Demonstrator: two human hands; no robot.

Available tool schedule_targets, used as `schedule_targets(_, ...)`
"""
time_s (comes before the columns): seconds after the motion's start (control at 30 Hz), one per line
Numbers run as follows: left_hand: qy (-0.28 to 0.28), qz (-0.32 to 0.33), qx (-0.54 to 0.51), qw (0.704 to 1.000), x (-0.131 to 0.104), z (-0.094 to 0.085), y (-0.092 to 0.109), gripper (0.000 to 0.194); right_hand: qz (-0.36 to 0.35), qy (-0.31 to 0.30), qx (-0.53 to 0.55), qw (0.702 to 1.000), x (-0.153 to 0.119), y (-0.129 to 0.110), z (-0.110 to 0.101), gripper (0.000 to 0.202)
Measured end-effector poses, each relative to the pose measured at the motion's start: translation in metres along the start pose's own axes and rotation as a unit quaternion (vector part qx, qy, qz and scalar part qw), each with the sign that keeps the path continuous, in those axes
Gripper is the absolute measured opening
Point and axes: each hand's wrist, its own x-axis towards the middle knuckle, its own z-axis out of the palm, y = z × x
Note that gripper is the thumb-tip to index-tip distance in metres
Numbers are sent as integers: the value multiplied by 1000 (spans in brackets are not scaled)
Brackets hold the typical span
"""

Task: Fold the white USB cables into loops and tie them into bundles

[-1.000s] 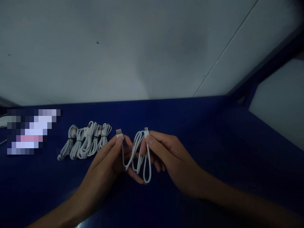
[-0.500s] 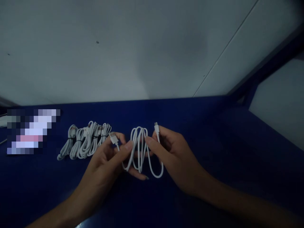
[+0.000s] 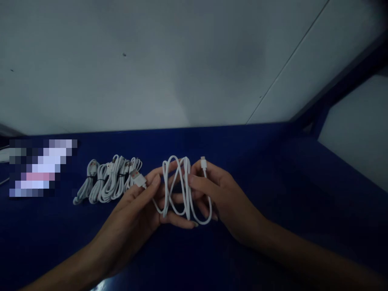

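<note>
The one camera sits on my head and looks forward and down over my bare forearms (image 3: 303, 246), which enter from the bottom corners. It is near enough that my left grip (image 3: 138, 206) and my right grip (image 3: 220, 192), with the loosely looped white cable (image 3: 188, 198) between them, sit just below the middle of the frame. The flat, dark-blue bench (image 3: 251, 157) spans the lower half; above its far edge the view faces a pale-grey panel (image 3: 151, 85).

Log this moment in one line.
left hand: holds white cable | right hand: pinches same cable | nearby: tied cables, blue table
</note>
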Motion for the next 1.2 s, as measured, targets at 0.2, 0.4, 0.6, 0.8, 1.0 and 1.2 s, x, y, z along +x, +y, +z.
schedule_targets(0.2, -61, -3, -40, 997, -5, 3, 3, 49, 7, -77, -3, 997, 1, 3, 1, 28)
schedule_targets(0.4, -76, -13, -39, 996, -5, -1, -2, 42, -40, -103, -36, 993, -7, -1, 4, 27)
schedule_targets(0.6, -65, -38, -1, 997, -8, -1, -8, 44, -40, -138, -43, 989, -11, -1, 4, 27)
schedule_targets(0.8, -32, -49, 13, 998, -6, 3, -7, 46, -31, -123, -63, 990, -8, 6, 1, 36)
schedule_targets(1.0, 3, -16, 17, 1000, -1, 0, -4, 29, -69, -54, -78, 993, -5, 0, 3, 33)
schedule_targets(1.2, 46, -10, 39, 998, 2, -7, -3, 38, -79, -31, -86, 993, 0, -5, 1, 33)
